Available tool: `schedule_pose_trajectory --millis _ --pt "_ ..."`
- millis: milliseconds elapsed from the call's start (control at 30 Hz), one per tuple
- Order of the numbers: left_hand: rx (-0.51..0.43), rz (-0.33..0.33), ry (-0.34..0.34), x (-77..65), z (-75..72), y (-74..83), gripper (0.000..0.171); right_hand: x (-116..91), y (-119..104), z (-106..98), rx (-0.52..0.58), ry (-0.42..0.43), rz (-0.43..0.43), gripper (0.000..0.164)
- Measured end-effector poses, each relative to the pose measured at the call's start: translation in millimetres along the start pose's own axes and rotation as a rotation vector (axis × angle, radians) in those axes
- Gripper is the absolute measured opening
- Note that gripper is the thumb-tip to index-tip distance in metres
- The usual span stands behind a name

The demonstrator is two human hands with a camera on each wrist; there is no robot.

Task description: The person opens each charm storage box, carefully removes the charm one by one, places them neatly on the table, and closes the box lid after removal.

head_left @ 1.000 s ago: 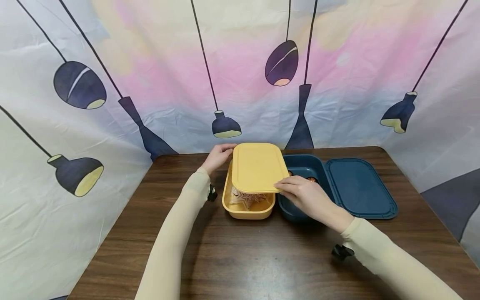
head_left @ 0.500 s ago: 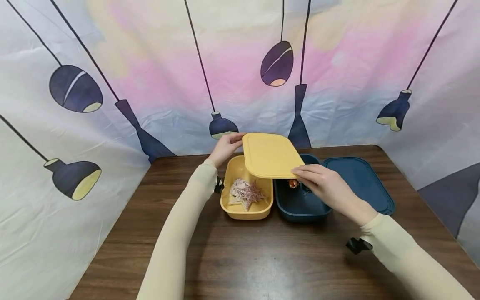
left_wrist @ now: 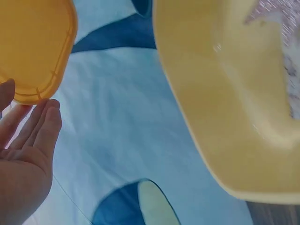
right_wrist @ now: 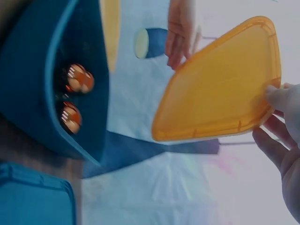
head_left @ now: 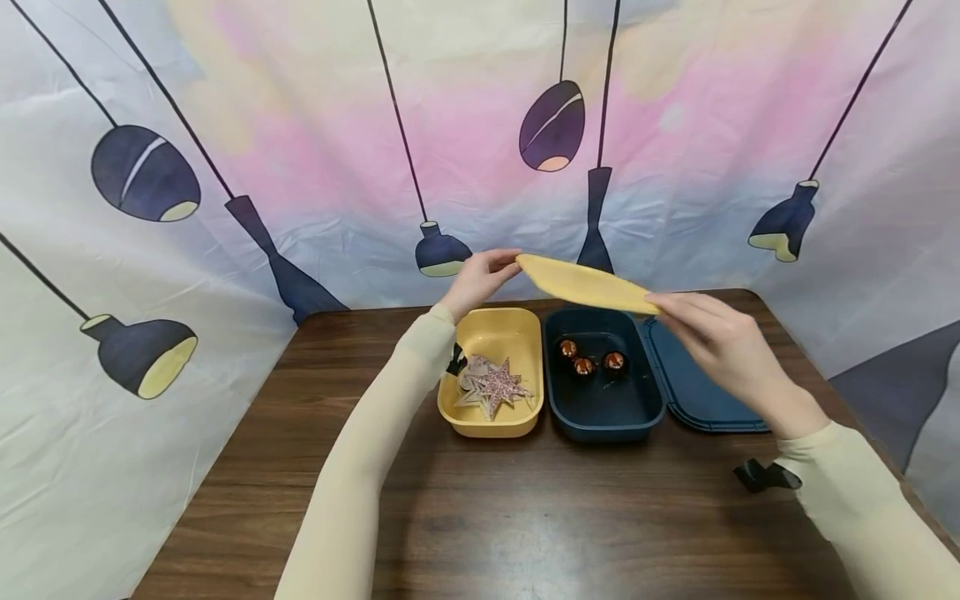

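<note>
Pinching the yellow lid (head_left: 588, 285), both hands (head_left: 482, 281) (head_left: 712, 337), its underside (right_wrist: 218, 86) apparently visible only in the wrist views

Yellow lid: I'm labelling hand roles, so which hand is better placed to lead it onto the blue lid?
Probably the right hand: it pinches the yellow lid at the end nearer the blue lid, while the left hand holds the end nearer the yellow box.
</note>
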State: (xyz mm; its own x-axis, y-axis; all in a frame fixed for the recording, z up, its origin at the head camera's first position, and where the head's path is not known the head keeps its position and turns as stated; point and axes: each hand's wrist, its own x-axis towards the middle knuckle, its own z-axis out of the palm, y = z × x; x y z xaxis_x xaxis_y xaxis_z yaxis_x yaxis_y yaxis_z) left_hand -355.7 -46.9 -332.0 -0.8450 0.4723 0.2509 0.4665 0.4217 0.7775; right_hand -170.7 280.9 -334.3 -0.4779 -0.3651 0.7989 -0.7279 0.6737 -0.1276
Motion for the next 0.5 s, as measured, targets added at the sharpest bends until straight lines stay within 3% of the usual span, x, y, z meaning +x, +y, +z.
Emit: schedule_pose_trajectory --millis 167,300,500 --pt "0.030 -0.021 0.057 3.1 11.9 19.9 0.040 9.1 5.0 -20.4 -0.065 0.070 0.062 0.028" --pt "0.037 -0.008 0.086 4.6 16.9 35.8 0.040 18.4 9.5 -36.7 -0.098 0.129 0.088 0.047" --pt "0.027 0.032 0.084 0.9 22.9 55.1 0.036 30.8 17.0 -63.7 -0.099 0.176 0.099 0.042"
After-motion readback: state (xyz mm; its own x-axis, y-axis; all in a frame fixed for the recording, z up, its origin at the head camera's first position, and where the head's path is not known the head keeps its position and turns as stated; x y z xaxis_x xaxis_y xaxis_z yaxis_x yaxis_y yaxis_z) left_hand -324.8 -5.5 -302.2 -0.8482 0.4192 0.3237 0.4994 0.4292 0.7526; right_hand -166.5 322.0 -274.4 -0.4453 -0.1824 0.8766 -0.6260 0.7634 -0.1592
